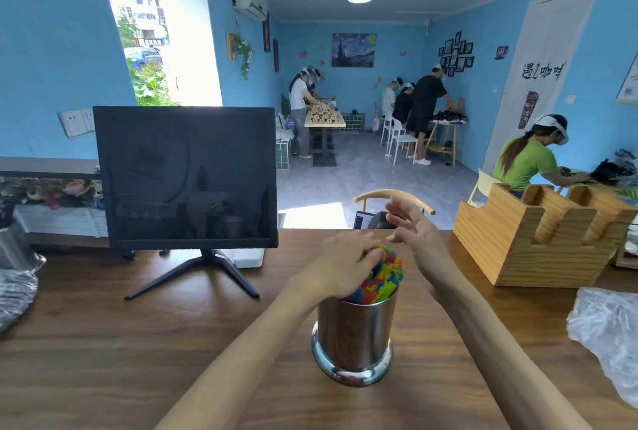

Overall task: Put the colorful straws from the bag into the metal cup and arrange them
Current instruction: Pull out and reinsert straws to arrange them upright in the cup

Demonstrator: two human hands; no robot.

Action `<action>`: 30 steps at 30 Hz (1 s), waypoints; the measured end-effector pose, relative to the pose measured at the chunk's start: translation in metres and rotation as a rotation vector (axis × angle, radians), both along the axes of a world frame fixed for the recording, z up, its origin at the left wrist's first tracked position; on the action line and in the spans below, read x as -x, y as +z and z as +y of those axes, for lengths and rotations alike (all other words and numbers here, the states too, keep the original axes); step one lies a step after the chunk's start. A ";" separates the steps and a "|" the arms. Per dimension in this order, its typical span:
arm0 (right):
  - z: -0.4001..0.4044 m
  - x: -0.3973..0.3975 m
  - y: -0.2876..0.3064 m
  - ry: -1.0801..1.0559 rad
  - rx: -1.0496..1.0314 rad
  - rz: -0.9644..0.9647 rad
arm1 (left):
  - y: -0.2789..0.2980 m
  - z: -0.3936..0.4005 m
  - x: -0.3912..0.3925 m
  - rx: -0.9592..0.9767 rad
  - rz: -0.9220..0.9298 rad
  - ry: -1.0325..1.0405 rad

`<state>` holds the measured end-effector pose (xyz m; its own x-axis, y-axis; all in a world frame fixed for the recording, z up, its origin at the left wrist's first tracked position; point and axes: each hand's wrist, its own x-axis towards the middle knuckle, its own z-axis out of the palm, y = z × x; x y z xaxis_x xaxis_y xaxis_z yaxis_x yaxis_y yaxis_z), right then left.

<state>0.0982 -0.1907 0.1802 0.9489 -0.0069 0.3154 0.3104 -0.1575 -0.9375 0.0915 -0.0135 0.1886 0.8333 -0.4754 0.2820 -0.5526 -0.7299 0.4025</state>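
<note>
A shiny metal cup (355,336) stands on the wooden table, in front of me at the centre. A bundle of colourful straws (383,277) sticks up out of it, leaning to the right. My left hand (340,264) lies over the top left of the bundle, fingers curled onto the straw tops. My right hand (412,226) hovers just behind and right of the straws, fingers spread and holding nothing. A crumpled clear plastic bag (607,333) lies at the table's right edge.
A dark monitor (186,177) on a stand sits at the left of the table. A wooden holder box (538,236) stands at the back right. More plastic wrapping (17,284) lies at the far left. A chair back (393,196) shows beyond the table; people work in the room behind.
</note>
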 end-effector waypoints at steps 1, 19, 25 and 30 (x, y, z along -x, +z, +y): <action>-0.001 0.000 -0.002 0.003 0.045 0.033 | -0.001 0.000 0.000 0.058 0.036 -0.002; -0.009 -0.002 -0.001 -0.114 0.464 -0.040 | -0.002 0.004 0.002 0.018 0.180 -0.007; -0.014 -0.004 0.001 0.011 0.399 0.078 | -0.011 0.019 0.002 0.351 0.006 0.277; -0.013 -0.003 0.000 0.037 0.465 0.075 | -0.012 0.019 0.005 0.314 -0.039 0.285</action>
